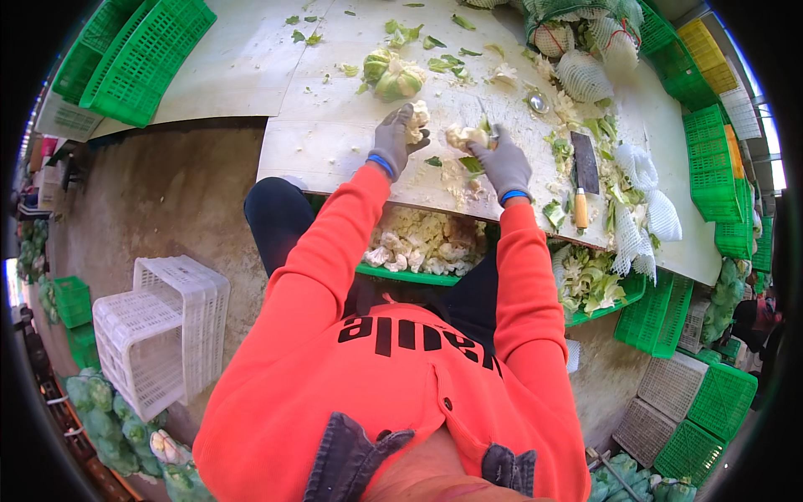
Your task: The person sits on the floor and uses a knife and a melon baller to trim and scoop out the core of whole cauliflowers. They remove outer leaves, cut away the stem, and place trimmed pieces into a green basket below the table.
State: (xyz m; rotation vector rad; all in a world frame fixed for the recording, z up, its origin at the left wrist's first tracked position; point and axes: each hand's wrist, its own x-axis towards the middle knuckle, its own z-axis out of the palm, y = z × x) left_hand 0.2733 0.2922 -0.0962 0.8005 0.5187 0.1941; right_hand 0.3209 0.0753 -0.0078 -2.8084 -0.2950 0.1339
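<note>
Both hands wear grey gloves above the white table (326, 150). My left hand (396, 137) holds a piece of cauliflower (416, 122). My right hand (504, 162) grips another cauliflower piece (463, 135) together with a small knife (482, 108), whose thin blade points away from me. Beyond my left hand lies a cauliflower head with green leaves (393, 74). To the right rests a cleaver (584, 164) with a wooden handle. Cauliflower florets (426, 241) fill a green crate below the table's near edge, between my legs.
Leaf scraps and white foam net sleeves (663, 214) litter the table's right side. A round metal object (537, 101) lies near the cleaver. Netted cauliflowers (583, 74) stand at the back right. A green crate of leaves (596, 282) is below right; white crates (160, 326) stand on the left floor.
</note>
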